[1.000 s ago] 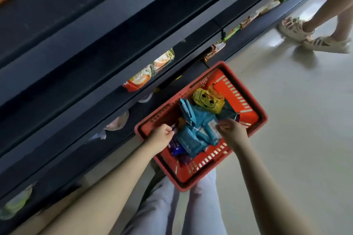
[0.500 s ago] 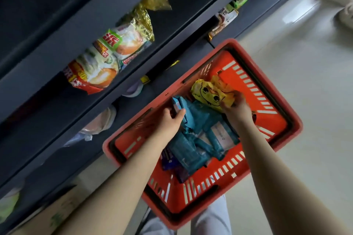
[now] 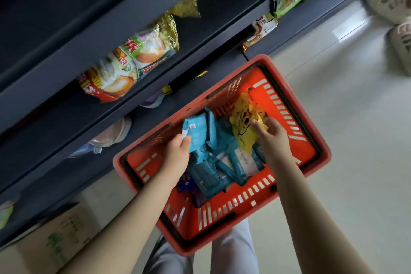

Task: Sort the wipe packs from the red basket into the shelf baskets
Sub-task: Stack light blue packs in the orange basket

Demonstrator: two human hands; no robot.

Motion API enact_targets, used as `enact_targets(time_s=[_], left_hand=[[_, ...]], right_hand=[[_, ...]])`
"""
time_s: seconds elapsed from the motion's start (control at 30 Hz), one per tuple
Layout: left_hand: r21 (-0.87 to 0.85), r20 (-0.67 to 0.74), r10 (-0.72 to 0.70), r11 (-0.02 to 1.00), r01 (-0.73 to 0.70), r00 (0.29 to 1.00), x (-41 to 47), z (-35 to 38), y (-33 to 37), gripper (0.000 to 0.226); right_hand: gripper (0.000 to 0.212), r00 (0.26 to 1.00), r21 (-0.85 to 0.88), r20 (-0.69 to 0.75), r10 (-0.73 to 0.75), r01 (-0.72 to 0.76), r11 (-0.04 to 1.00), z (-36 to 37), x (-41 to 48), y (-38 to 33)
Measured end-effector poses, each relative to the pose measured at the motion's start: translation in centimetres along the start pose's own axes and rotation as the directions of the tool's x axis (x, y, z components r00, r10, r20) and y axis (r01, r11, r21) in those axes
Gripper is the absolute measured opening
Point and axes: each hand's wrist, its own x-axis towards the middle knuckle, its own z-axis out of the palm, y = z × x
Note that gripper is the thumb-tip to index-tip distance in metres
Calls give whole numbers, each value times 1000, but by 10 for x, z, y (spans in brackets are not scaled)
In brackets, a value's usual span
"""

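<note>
The left hand (image 3: 178, 155) has lifted one blue pack (image 3: 198, 129) off the pile in the red basket (image 3: 323, 151), fingers pinching its near corner, long side pointing away. The right hand (image 3: 274, 138) curls its fingers round the yellow pack (image 3: 243, 118). The shelf (image 3: 66, 55) lies left, nearest the left hand.

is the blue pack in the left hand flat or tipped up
Tipped up: the left hand pinches the blue pack by a corner, above the other packs in the red basket.

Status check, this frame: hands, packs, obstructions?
Left hand grips blue wipe pack. Right hand grips yellow pack. Both inside red basket. No obstruction seen.
</note>
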Motion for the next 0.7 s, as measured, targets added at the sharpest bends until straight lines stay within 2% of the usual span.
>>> enact_targets(time_s=[0.1,0.17,0.27,0.33,0.4,0.47,0.6,0.7], left_hand=[[-74,40,55,996,-52,998,-50,-23,21,24],[-111,66,108,989,-101,992,-94,-44,44,26],[-286,75,170,948,-142,983,-163,-76,77,20],[-419,79,187,898,-138,979,-208,-99,94,20],[-527,41,223,833,-168,974,-249,-121,108,17],[-624,-13,234,758,-191,972,-285,-139,115,16],[-769,-143,265,577,-276,954,-347,-161,117,17],[-809,-220,310,471,-351,925,-386,-168,111,18]], right_hand=[[20,992,373,97,80,-111,921,-22,-52,-28],[17,984,589,178,25,-127,798,-37,-95,-55],[15,965,757,240,-102,-121,642,-57,-160,-99],[25,950,797,262,-171,-113,593,-68,-199,-127],[27,931,799,296,-211,-121,589,-79,-233,-155],[29,890,765,372,-264,-133,630,-88,-264,-178],[54,755,658,553,-351,-137,740,-97,-308,-210],[51,665,615,635,-393,-127,778,-101,-336,-228]])
